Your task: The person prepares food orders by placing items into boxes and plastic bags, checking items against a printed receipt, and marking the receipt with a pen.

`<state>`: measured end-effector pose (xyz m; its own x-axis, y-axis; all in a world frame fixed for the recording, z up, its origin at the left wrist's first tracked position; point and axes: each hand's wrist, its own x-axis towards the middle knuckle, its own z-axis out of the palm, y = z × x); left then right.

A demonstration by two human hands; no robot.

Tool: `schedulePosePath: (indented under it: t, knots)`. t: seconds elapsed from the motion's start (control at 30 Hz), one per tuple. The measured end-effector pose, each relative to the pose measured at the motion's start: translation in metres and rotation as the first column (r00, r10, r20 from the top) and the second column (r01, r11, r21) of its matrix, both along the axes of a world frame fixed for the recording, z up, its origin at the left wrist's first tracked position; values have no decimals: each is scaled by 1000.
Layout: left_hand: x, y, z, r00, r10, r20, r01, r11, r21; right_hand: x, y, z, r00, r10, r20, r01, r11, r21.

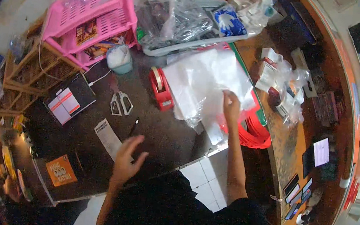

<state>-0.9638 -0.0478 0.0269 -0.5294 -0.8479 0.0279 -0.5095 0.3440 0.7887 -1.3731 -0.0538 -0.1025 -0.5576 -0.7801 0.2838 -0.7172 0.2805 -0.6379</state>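
Observation:
My right hand (232, 104) pinches a translucent plastic bag (215, 93) between thumb and fingers. It lies among a pile of white and clear plastic bags (199, 70) on the dark table. Over a long printed paper slip (108, 137), my left hand (127, 160) hovers with fingers apart and nothing in it; it covers the slip's lower end. Just beyond those fingers lies a black pen (134, 125). White-handled scissors (121, 103) rest farther up, and a red tape dispenser (161, 89) stands against the left edge of the pile.
A pink plastic rack (93, 22) and a grey tray (196, 41) of plastic-wrapped items stand at the back. Red bags (255, 132) hang over the table's right edge. A black box (71, 98), a cup (119, 59) and an orange packet (61, 170) are at left.

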Motion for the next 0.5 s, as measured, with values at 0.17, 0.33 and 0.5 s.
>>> schedulePosePath:
  t: [0.17,0.33,0.5]
  knots:
    - [-24,-14,13,987,-31,-161,45,995,84,52,34,137,616,161,771,-68,986,-151]
    - [-9,-19,34,911,-169,-377,264,940,218,129,53,155,201,267,943,-257,943,-212]
    - [52,18,28,810,187,-555,504,262,823,205,39,148,-107,225,969,-489,836,-248]
